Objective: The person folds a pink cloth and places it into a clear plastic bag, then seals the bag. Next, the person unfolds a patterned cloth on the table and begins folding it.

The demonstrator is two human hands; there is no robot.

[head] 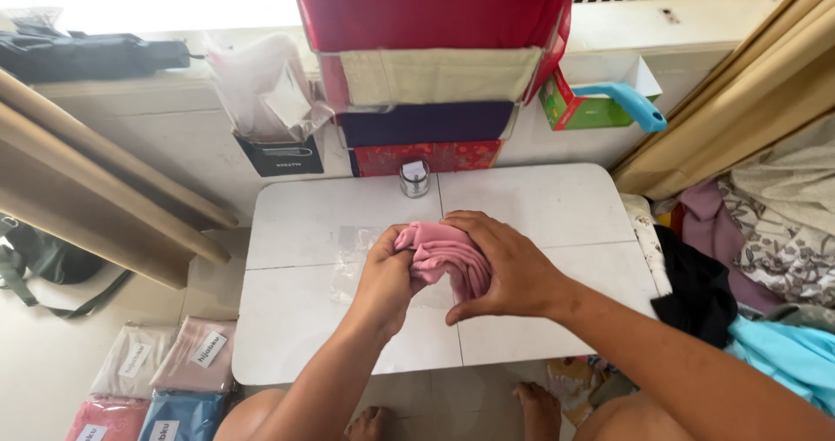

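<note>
The pink cloth [444, 263] sits in the middle of the frame, bunched into a thick roll above the white folding table [539, 206]. Both hands hold it. The left hand [387, 276] is closed around the left end of the cloth, fingers curled tight. The right hand [509, 271] lies over the right end, the fingers bent down on top and the thumb below, so the cloth is pressed between them.

I judge that the step in hand is squeezing the folded cloth into a compact shape. A clear plastic bag [357, 263] lies flat on the table, just below and left of the hands. The next move would need a firm grip, so the roll does not open.

A small glass jar [414, 178] stands at the upper edge of the table. Packed cloths [161, 376] lie at the lower left.
</note>
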